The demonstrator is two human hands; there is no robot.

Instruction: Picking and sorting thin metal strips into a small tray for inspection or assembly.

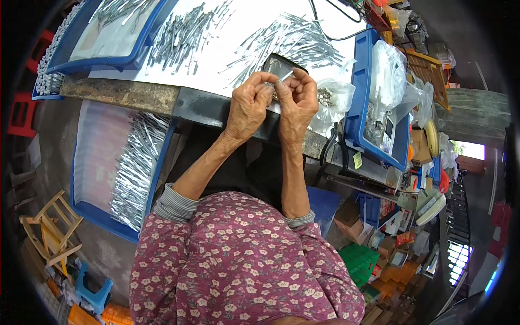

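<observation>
My left hand and my right hand meet over the table's front edge. A short, thin silver metal strip lies between their fingertips. The thumb and fingers of my right hand pinch it, and my left fingertips close at its lower end, which they partly hide. Just beyond the hands is a dark shallow tray, its near part covered by my fingers. Loose silver metal strips are heaped behind it. Beside my right hand rests a clear plastic bag with small brownish metal parts.
Another pile of strips lies left on the white tabletop. A blue tray sits at the far left; a blue bin with plastic bags stands right. Below left, a blue crate holds many strips. A black cable crosses the back.
</observation>
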